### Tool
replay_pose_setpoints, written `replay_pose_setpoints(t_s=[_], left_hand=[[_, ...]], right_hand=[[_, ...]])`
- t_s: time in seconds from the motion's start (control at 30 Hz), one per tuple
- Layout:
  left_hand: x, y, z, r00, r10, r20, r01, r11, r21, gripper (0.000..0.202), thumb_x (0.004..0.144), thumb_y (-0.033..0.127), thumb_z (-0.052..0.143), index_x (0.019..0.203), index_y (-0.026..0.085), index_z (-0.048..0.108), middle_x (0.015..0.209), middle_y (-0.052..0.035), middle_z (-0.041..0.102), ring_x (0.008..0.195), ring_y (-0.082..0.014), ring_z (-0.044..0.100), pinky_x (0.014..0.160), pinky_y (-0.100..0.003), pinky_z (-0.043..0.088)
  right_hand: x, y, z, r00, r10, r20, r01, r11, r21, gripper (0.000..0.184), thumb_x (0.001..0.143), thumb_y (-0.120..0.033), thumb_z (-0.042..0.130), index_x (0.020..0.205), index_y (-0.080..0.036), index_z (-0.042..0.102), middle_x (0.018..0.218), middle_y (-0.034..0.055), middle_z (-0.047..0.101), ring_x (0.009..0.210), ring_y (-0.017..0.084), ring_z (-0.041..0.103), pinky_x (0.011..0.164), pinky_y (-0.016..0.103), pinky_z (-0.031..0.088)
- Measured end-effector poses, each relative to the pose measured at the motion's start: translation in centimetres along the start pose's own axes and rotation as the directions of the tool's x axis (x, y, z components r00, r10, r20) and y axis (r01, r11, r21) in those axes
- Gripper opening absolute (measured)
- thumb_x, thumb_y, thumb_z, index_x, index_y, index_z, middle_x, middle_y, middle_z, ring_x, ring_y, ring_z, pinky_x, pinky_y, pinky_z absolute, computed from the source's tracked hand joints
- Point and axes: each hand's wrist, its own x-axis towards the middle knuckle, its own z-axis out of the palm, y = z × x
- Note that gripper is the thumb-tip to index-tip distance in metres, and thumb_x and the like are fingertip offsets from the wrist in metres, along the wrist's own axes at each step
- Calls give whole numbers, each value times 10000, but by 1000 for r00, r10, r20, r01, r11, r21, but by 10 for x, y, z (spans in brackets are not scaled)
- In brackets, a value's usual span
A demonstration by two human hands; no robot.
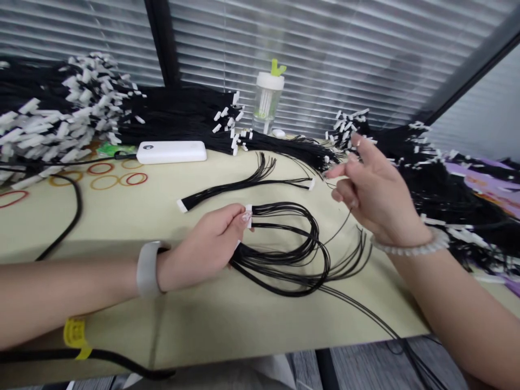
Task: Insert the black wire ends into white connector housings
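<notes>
My left hand [211,238] is closed on a looped black wire harness [300,290], gripping it by the white connector [249,215]. The harness coils lie to the right of that hand, with loose wire ends fanning out. Above them my right hand [371,181] is raised, some fingers stretched out and apart, others curled. One thin wire reaches up to its lower edge; whether it touches the fingers I cannot tell. Behind the left hand, a shorter black harness [227,188] with white connectors lies on the table.
Piles of black harnesses [174,116] with white connectors line the back and the right side [439,189]. A white power bank [173,152], rubber bands [104,181] and a lidded bottle [268,100] stand or lie on the table [227,336]. A black cable [122,362] crosses the front left.
</notes>
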Motion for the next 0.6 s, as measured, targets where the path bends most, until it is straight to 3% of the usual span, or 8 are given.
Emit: replay_pose_setpoints(t_s=[0.13,0.2,0.33,0.47,0.6], left_hand=[[0,0,0,1000,9,-1,-9,1000,7,288,876,296,272,622,179,343,600,38,343,559,-96,340,541,-218,301],[1,-1,1,1000,12,-6,-12,1000,15,286,876,295,274,627,177,352,606,38,352,566,-95,345,553,-219,307],[0,-1,1,1000,6,12,-6,1000,18,283,876,307,277,640,177,362,614,39,356,572,-95,342,553,-215,311],[0,0,1,1000,1,31,-2,1000,25,295,873,320,279,624,177,347,598,40,334,552,-94,323,528,-213,297],[0,1,0,999,4,51,-5,1000,18,296,871,315,271,618,178,340,592,37,321,541,-97,314,515,-212,290]], right_hand=[[-22,-4,17,954,-43,295,94,983,-160,105,836,-287,430,919,-226,414,676,-42,588,331,13,348,352,159,327],[-29,-5,22,925,-15,380,144,939,-314,125,794,-299,501,790,-183,454,651,-19,586,406,33,428,371,156,339],[-38,-1,31,915,-12,402,258,784,-564,151,731,-298,578,700,-151,578,626,1,568,540,63,488,470,178,385],[-44,5,42,863,-154,480,440,695,-569,141,793,-216,493,807,-182,630,750,11,595,686,79,535,614,200,426],[-49,10,49,862,-276,425,500,596,-628,129,765,-164,515,864,-183,596,752,-5,611,658,75,539,605,189,417]])
